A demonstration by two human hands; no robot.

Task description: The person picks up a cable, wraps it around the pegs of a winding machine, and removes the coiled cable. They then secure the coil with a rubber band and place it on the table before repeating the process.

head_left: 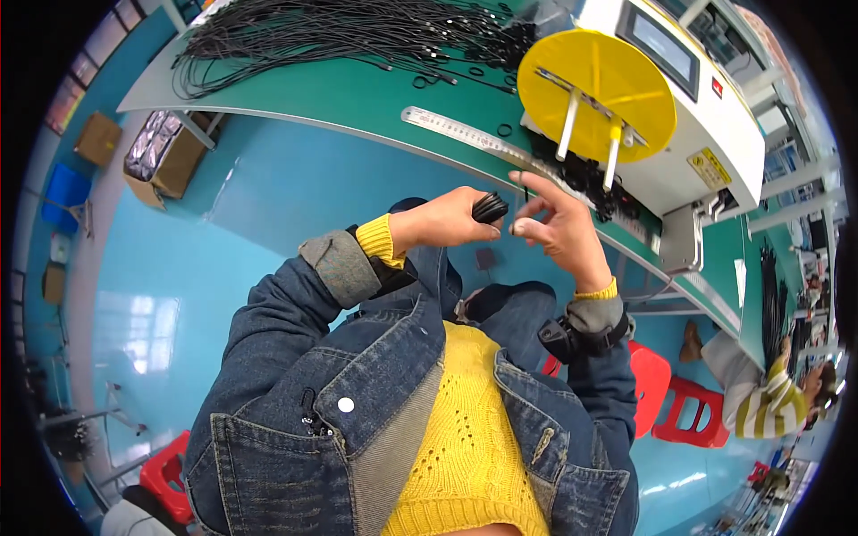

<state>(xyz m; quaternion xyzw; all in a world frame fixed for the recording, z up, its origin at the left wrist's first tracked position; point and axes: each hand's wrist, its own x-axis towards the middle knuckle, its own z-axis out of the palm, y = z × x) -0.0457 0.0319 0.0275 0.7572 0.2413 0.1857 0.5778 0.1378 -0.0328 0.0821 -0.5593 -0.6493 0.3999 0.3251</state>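
My left hand is closed around a folded bundle of black cable, its looped end sticking out toward the right. Facing it across a small gap is my right hand, thumb and forefinger spread apart. A thin black band shows at the fingers of that hand, seen edge-on; how it is looped there is hard to make out. Both hands are in front of the bench edge, below a steel ruler that lies along it.
On the green bench lie a heap of black cables and a few black rings. A white machine with a yellow disc and two pegs stands at the right. Red stools and a seated person in stripes are at the right.
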